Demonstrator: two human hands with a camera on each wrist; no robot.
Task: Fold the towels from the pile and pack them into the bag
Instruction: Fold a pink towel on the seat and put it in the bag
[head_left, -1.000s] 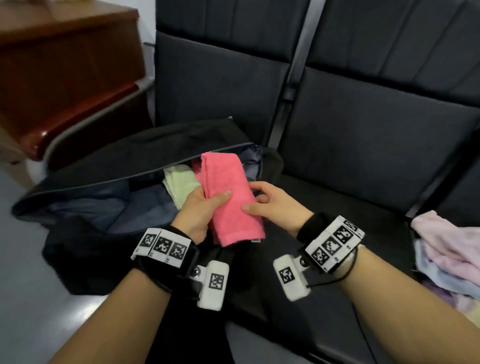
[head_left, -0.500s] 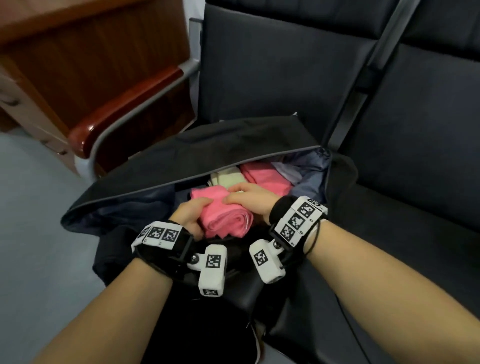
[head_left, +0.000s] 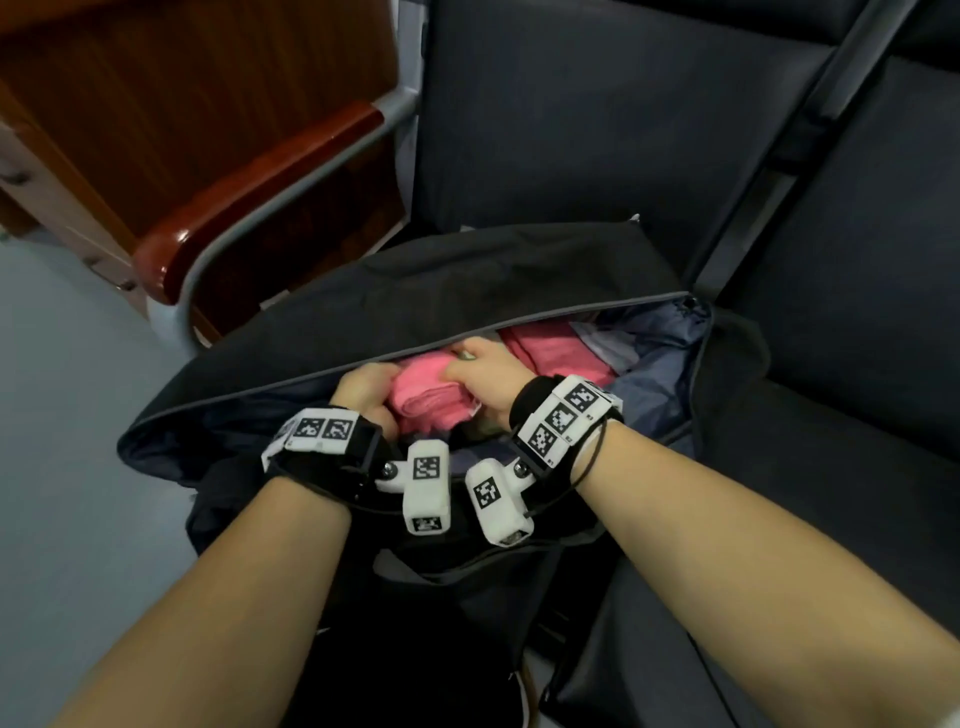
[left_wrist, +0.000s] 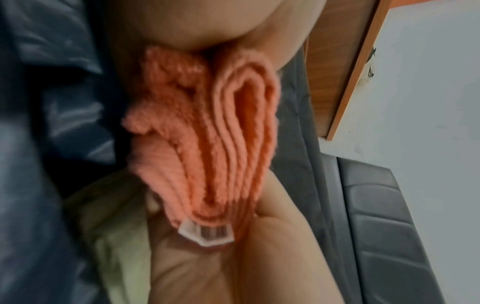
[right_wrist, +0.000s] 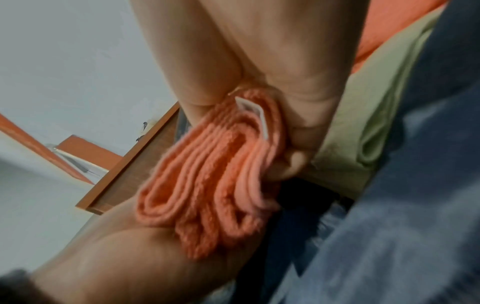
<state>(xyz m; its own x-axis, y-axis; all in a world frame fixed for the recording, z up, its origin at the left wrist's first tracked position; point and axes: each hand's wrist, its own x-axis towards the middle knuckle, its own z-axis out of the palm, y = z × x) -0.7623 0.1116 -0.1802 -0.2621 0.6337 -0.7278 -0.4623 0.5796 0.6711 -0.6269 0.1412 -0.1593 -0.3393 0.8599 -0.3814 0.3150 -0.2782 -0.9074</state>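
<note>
A folded pink towel sits in the mouth of the open black bag, gripped from both sides. My left hand holds its left edge and my right hand holds its right edge, fingers curled over the top. The wrist views show the same pink towel as a stack of folds with a white barcode tag. Another pink towel and a pale green towel lie inside the bag beside it.
The bag rests on a dark seat with a dark backrest behind it. A metal armrest with a red-brown pad stands at the left, wooden furniture beyond it. Grey floor lies to the left.
Both hands have carried the folded pink towel from above the seat down into the bag's opening and pushed it deeper. The pale green towel is now hidden in the head view.
</note>
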